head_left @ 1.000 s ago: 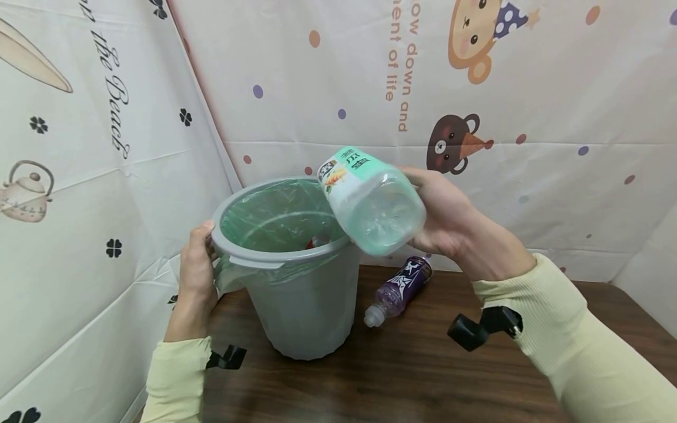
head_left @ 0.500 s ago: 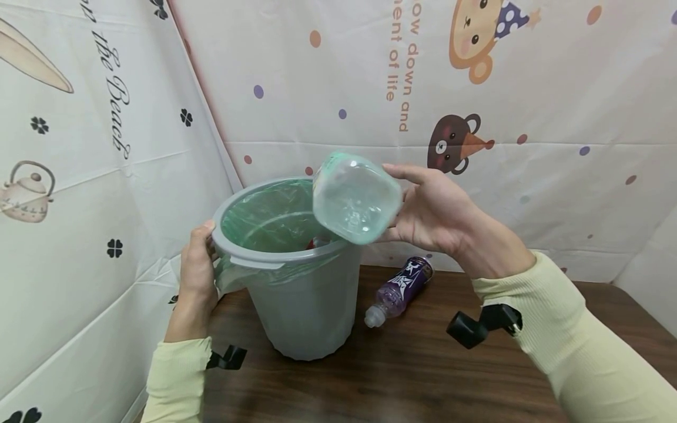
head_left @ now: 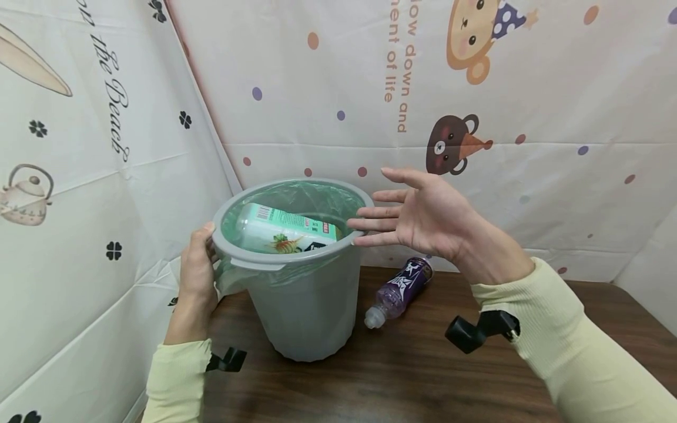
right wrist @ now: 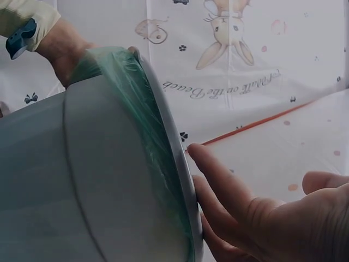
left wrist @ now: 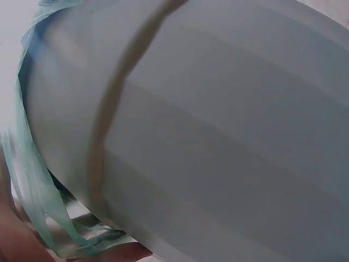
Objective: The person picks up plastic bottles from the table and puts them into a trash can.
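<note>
Green-labelled bottle (head_left: 285, 230) lies sideways inside the bin (head_left: 301, 305); my right hand (head_left: 423, 214), fingers spread and empty, is nearer than my left hand (head_left: 197, 276) gripping the rim.

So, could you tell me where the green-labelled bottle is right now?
In the head view the green-labelled bottle lies on its side inside the grey bin, between the left hand and the right hand.

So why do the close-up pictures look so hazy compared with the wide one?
Head view: evenly lit and sharp; the bottle label in the bin is readable, with soft glare on the table. Left wrist view: the bin wall fills the frame, blurred from being too near. Right wrist view: dimmer, the right hand soft and shadowed, the backdrop sharper.
</note>
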`<control>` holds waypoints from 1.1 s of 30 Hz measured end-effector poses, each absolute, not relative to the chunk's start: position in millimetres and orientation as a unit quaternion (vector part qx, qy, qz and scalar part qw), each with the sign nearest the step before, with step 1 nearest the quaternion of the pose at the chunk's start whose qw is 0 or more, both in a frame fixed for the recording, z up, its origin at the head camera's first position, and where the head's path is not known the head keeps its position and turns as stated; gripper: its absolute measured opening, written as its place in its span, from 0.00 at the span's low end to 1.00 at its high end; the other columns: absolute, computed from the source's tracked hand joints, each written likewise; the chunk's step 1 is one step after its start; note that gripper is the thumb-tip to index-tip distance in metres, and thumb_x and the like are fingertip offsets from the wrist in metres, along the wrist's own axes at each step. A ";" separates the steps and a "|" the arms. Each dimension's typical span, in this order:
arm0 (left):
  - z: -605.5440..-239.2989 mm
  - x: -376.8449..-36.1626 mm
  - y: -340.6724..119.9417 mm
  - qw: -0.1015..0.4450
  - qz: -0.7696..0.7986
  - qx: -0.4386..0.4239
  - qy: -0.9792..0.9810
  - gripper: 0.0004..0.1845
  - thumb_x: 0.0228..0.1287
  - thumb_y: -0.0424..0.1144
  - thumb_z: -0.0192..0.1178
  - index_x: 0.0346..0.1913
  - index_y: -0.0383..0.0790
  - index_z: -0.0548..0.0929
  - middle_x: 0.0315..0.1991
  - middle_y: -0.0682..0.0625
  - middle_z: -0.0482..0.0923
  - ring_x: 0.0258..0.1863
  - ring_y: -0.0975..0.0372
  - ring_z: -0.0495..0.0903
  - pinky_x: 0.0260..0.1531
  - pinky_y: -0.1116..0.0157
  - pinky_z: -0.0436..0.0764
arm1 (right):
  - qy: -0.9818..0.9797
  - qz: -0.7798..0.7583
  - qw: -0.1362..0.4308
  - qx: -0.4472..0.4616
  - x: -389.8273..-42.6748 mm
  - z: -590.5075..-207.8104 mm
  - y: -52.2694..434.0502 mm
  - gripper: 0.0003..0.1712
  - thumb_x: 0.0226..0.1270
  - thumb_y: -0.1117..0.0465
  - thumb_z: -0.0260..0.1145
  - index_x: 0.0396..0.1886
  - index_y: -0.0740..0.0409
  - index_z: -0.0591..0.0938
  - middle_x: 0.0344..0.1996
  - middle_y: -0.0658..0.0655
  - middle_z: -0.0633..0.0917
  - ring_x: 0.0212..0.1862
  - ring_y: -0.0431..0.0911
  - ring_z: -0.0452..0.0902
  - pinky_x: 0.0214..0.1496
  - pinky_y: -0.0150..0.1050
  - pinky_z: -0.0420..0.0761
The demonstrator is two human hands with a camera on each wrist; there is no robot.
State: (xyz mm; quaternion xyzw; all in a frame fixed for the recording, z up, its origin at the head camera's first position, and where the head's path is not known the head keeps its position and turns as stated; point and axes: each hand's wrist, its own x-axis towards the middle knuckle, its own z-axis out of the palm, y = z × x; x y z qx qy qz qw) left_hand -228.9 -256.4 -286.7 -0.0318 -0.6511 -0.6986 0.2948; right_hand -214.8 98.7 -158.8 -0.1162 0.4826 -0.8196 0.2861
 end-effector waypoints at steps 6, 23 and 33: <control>-286.7 -228.7 -256.4 0.294 -0.699 -0.028 -0.652 0.22 0.82 0.53 0.47 0.37 0.49 0.88 0.35 0.58 0.84 0.47 0.60 0.75 0.56 0.58 0.61 | 0.494 -0.812 0.284 -0.130 -215.1 -161.3 99.6 0.51 0.87 0.46 0.52 0.85 0.59 0.30 0.84 0.71 0.43 0.80 0.68 0.55 0.67 0.61 0.74; -286.2 -229.0 -256.1 0.294 -0.699 -0.022 -0.652 0.21 0.81 0.53 0.47 0.37 0.49 0.87 0.36 0.57 0.83 0.47 0.60 0.74 0.55 0.58 0.61 | 0.516 -0.807 0.256 -0.131 -214.9 -170.4 117.4 0.50 0.86 0.47 0.54 0.86 0.59 0.33 0.84 0.69 0.48 0.80 0.64 0.57 0.67 0.62 0.74; -286.1 -228.8 -255.3 0.295 -0.693 -0.008 -0.658 0.22 0.81 0.56 0.48 0.37 0.49 0.87 0.35 0.56 0.83 0.47 0.59 0.74 0.57 0.58 0.60 | 0.527 -0.805 0.247 -0.119 -219.8 -180.5 130.1 0.51 0.86 0.46 0.55 0.86 0.59 0.34 0.84 0.68 0.45 0.82 0.63 0.53 0.68 0.60 0.73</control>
